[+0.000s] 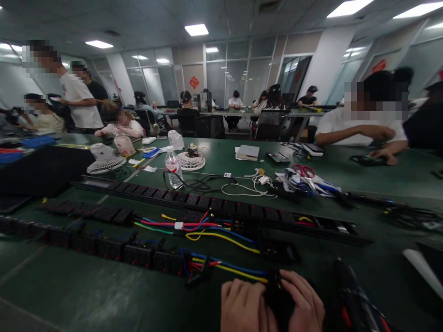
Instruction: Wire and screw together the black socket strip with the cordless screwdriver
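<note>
At the lower right, my left hand (244,304) and my right hand (304,299) are closed on either side of a small black part (279,299). Blue and yellow wires (238,271) run into it from a row of black socket modules (138,253) on the left. The fingers hide much of the part, and its exact kind does not show. Just beyond my hands lies another black end piece (280,251), joined to a yellow wire (221,237). Red wires stick out at the near row's end.
A long black power strip housing (214,205) crosses the green table (86,290). Right of my hands lies a dark tool with red parts (360,299). Farther back are a water bottle (173,168), red-handled scissors (303,173) and cables. A co-worker (367,120) sits opposite.
</note>
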{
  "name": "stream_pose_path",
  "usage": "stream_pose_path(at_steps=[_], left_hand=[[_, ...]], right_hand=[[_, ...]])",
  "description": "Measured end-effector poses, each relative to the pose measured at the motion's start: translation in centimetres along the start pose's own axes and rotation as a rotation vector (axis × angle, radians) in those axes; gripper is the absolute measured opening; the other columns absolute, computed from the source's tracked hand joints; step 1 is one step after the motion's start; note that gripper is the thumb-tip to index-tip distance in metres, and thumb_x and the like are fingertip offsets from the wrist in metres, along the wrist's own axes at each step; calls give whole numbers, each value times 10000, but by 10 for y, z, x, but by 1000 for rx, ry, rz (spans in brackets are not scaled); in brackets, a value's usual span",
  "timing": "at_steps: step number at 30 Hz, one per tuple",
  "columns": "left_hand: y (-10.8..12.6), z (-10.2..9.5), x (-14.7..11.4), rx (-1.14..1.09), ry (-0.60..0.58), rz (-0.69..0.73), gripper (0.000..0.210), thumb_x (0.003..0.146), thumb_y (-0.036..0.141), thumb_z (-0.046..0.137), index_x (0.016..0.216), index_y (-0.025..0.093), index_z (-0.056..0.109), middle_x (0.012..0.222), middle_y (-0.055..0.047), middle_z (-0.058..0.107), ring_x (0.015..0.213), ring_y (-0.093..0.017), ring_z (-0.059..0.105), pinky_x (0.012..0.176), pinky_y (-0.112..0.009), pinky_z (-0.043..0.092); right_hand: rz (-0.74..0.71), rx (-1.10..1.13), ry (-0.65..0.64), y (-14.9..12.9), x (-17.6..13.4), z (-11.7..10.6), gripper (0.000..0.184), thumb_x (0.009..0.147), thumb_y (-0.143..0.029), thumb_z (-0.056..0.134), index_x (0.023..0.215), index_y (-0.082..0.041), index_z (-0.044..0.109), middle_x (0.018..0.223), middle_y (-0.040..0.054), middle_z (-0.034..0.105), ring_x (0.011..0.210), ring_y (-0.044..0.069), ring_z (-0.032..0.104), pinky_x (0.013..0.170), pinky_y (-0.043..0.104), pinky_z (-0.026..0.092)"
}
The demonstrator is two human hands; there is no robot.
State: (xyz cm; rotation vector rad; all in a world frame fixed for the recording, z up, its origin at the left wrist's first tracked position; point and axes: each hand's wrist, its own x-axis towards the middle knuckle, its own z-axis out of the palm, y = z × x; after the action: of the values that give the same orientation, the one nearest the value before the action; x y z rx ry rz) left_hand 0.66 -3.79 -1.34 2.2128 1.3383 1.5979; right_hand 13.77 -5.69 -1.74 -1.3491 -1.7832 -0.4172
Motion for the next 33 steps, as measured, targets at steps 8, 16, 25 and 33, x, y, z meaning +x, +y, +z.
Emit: stream_pose_path(at_steps=[8,16,25,33], left_hand=[[5,-18,4,62,-162,-137,258,930,119,385,1040,196,605,926,-62,679,821,-197,593,756,-369,406],[7,-15,2,210,-250,-65,241,939,129,412,1052,190,616,967,-53,687,889,-207,593,835,-394,400],[14,-18,-6,332,-243,4,262,946,145,399,1064,198,627,1000,-54,688,939,-199,613,850,-367,413],[13,-13,-7,407,-261,58,256,944,149,409,1065,202,628,995,-43,695,935,-194,626,837,-362,419]], right_hand=[[-6,109,-28,-13,1,-10,509,813,-140,581,1288,-126,399,1250,173,514,1203,332,466,955,552,414],[-86,252,90,-25,8,-56,406,812,-127,545,1198,-187,434,1192,123,539,1159,288,502,911,500,482],[473,-132,-166,90,-14,-186,386,859,-365,492,1171,-139,491,1128,160,603,1059,310,585,921,475,469],[479,-191,-407,114,-32,-177,488,839,-440,520,1201,-117,573,1164,162,651,1105,334,595,925,507,458]])
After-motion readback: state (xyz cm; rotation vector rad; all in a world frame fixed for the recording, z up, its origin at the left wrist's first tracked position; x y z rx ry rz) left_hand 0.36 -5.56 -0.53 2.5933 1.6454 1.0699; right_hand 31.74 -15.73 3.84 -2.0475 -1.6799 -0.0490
